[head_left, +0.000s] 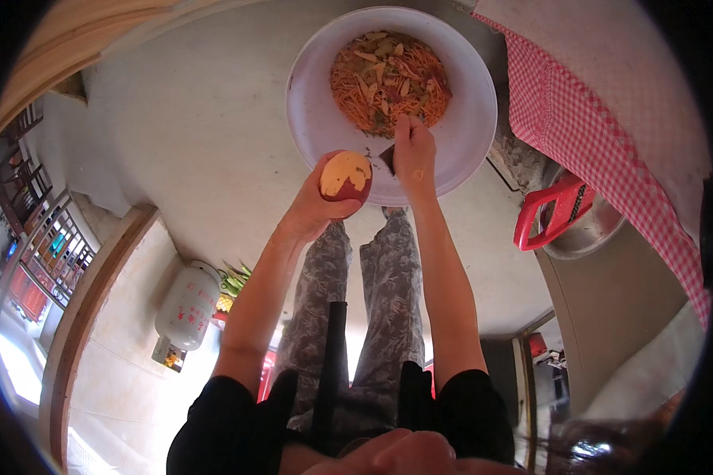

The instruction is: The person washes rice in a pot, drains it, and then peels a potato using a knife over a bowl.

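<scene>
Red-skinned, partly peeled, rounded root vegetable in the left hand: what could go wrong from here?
The dark, flat blade in the right hand points toward the left hand; a slip might cut it. The root vegetable appears by the near edge of the wide, round, whitish basin; if dropped, it could miss and land on the grey floor.

Bare forearms [455, 293] stretched forward, left hand [309, 207] cupped, right hand [416, 162] farther forward, its fingers [405, 129] curled in.

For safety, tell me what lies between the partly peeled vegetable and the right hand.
In the head view, a dark blade held in the right hand, with the pale basin below.
</scene>
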`<state>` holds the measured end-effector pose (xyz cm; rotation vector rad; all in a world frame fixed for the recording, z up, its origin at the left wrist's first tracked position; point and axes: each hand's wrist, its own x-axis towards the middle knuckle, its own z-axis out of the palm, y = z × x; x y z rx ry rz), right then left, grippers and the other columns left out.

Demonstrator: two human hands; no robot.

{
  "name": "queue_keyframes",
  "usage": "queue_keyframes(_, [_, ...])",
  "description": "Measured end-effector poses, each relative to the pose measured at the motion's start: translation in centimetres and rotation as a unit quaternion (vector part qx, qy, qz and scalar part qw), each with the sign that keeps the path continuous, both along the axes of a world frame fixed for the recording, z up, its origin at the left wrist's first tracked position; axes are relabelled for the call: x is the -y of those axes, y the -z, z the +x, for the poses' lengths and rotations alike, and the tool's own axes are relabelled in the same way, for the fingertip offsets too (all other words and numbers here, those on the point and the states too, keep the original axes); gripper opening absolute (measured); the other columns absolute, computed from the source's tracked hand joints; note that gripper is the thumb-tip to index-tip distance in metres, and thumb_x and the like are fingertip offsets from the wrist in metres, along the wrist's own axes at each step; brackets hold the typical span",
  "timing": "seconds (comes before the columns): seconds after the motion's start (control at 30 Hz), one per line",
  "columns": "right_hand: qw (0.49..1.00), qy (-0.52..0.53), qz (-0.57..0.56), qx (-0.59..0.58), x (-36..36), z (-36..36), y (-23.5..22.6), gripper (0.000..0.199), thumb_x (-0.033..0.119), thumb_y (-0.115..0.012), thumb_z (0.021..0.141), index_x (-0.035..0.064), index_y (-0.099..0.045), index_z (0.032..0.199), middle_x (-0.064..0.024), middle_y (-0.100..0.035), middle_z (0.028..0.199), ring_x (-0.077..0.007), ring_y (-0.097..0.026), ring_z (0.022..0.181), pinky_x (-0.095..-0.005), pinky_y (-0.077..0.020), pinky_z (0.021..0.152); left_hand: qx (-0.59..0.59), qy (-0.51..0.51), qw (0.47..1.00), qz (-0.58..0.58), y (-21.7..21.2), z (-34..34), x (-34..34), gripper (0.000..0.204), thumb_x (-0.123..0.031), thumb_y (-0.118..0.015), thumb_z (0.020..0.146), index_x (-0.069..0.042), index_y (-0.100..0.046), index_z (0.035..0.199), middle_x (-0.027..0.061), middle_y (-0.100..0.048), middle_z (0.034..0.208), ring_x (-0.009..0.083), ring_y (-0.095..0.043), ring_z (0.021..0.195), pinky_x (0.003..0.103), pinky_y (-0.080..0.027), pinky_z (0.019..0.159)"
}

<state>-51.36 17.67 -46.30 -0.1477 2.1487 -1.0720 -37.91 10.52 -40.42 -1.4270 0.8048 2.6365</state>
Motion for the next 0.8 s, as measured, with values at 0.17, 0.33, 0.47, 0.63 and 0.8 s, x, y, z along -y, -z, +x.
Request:
queue_keyframes(0.17, [0.996, -0.089, 0.000, -0.030, 2.2, 0.5, -4.0, 0.032, 0.027, -0.043, 0.086, -0.0015, -0.050, 0.075, -0.0202, -0.053, 0.065, -0.0386, -0.050, 0.064, -0.0373, -0.0408, 0.057, -0.001, 0.051, 0.998, 0.037, -0.7, -0.3, 0.1, 0.067, 0.004, -0.068, 0.060, -0.007, -0.036, 0.118, 0.0036, -0.049, 0.102, 0.0127, -0.050, 0.094, 0.024, -0.044, 0.075])
queue_keyframes(0.33, [0.996, -0.054, 0.064, -0.036, -1.3, -0.8, 2.9, 0.032, 0.027, -0.043, 0.086, -0.0010, -0.049, 0.072, -0.0175, -0.050, 0.060, -0.0320, -0.049, 0.057, -0.0352, -0.0392, 0.054, -0.028, 0.020, 0.999, -0.028, -0.2, -1.3, -0.8, 0.065, 0.001, -0.067, 0.062, -0.006, -0.037, 0.119, 0.0073, -0.053, 0.097, 0.0160, -0.054, 0.085, 0.029, -0.049, 0.065])
queue_keyframes(0.47, [0.998, -0.003, 0.033, 0.060, -0.8, -0.6, 0.2, 0.027, 0.024, -0.042, 0.086, 0.0002, -0.051, 0.077, -0.0211, -0.054, 0.068, -0.0398, -0.053, 0.068, -0.0381, -0.0413, 0.057, -0.015, -0.035, 0.997, 0.068, 0.6, -0.2, 0.1, 0.057, -0.003, -0.067, 0.066, -0.002, -0.040, 0.116, 0.0067, -0.053, 0.099, 0.0163, -0.055, 0.085, 0.031, -0.049, 0.065])
queue_keyframes(0.63, [0.996, -0.051, -0.067, -0.003, 1.3, 1.3, -5.3, 0.021, 0.020, -0.043, 0.086, 0.0015, -0.049, 0.079, -0.0206, -0.051, 0.065, -0.0387, -0.052, 0.064, -0.0376, -0.0406, 0.054, -0.026, 0.030, 0.999, 0.037, -0.8, -0.6, 0.1, 0.064, 0.003, -0.067, 0.062, -0.006, -0.037, 0.118, 0.0054, -0.052, 0.100, 0.0138, -0.053, 0.088, 0.026, -0.046, 0.071])
queue_keyframes(0.8, [0.998, -0.033, 0.015, 0.053, 0.8, -0.7, -0.1, 0.026, 0.023, -0.040, 0.087, 0.0010, -0.049, 0.076, -0.0197, -0.051, 0.063, -0.0361, -0.053, 0.058, -0.0383, -0.0406, 0.052, -0.071, 0.050, 0.995, 0.047, -2.0, -0.5, -0.8, 0.066, 0.005, -0.067, 0.059, -0.010, -0.037, 0.116, 0.0039, -0.049, 0.101, 0.0132, -0.049, 0.096, 0.025, -0.044, 0.080])
